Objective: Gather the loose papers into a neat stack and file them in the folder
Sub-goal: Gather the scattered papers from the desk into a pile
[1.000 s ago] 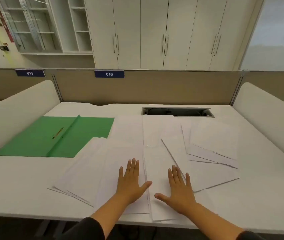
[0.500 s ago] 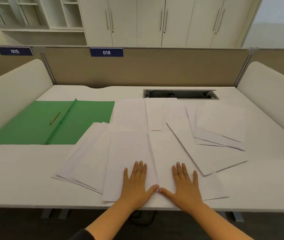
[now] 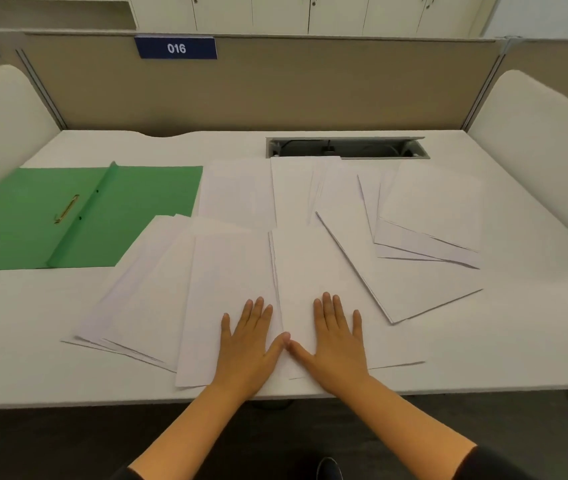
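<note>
Several loose white papers [image 3: 310, 237] lie scattered and overlapping across the middle of the white desk [image 3: 26, 323]. A green folder [image 3: 130, 216] lies open flat at the left, its yellow metal fastener [image 3: 66, 208] showing beside the spine. My left hand [image 3: 249, 344] rests flat, palm down, on a sheet near the front edge. My right hand [image 3: 334, 341] lies flat on the neighbouring sheet. The two thumbs touch tip to tip. Neither hand grips anything.
A cable slot [image 3: 346, 147] is cut into the desk behind the papers. A tan partition [image 3: 275, 88] with a "016" label [image 3: 176, 47] closes the back. White rounded side panels [image 3: 539, 133] stand at both sides. The desk's front edge runs just under my wrists.
The view has tilted downward and closer to the desk. Both hands have slid back toward the front edge and drawn together until the thumbs meet.
</note>
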### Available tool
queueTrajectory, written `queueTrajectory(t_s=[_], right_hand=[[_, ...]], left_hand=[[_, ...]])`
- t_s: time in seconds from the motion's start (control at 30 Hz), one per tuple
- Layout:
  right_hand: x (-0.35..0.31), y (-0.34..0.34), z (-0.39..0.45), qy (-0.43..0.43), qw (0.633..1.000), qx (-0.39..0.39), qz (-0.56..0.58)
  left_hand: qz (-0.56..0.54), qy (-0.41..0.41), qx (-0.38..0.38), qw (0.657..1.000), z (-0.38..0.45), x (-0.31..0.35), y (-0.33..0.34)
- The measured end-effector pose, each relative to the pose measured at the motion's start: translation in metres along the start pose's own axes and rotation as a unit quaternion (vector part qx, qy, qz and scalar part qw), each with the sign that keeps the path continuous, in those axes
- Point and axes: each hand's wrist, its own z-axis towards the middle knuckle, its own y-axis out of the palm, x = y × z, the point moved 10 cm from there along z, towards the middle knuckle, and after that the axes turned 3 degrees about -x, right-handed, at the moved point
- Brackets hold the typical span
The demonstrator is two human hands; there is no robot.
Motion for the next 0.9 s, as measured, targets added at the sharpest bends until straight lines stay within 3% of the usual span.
queueTrajectory(t_s=[0.13,0.27,0.4,0.53,0.6,0.7,0.8,0.9], right_hand=[[-0.01,0.007,0.01,0.002,0.999,-0.015,0.034],[-0.017,0.012,0.018,-0.019,0.997,-0.053,0.058],[-0.013,0.011,0.024,-0.03,0.988,-0.106,0.105],[-0.009,0.012,0.022,-0.041,0.973,-0.158,0.166],[-0.009,0.012,0.02,-0.054,0.962,-0.176,0.201],[-0.014,0.006,0.018,-0.089,0.951,-0.187,0.229],[-0.02,-0.002,0.015,-0.097,0.921,-0.209,0.314],[-0.01,-0.027,0.024,-0.071,0.889,-0.163,0.421]], left_hand=[[-0.198,-0.079,0.033,0.976,0.004,-0.003,-0.022],[-0.323,-0.142,0.051,0.934,0.015,-0.005,-0.034],[-0.501,-0.197,0.064,0.841,0.024,-0.004,-0.037],[-0.579,-0.254,0.051,0.773,0.025,-0.005,-0.037],[-0.583,-0.258,0.012,0.77,0.028,0.001,-0.036],[-0.55,-0.262,-0.011,0.793,0.032,0.004,-0.036],[-0.468,-0.257,0.04,0.844,0.034,-0.005,-0.051],[-0.441,-0.257,0.102,0.854,0.029,-0.026,-0.07]])
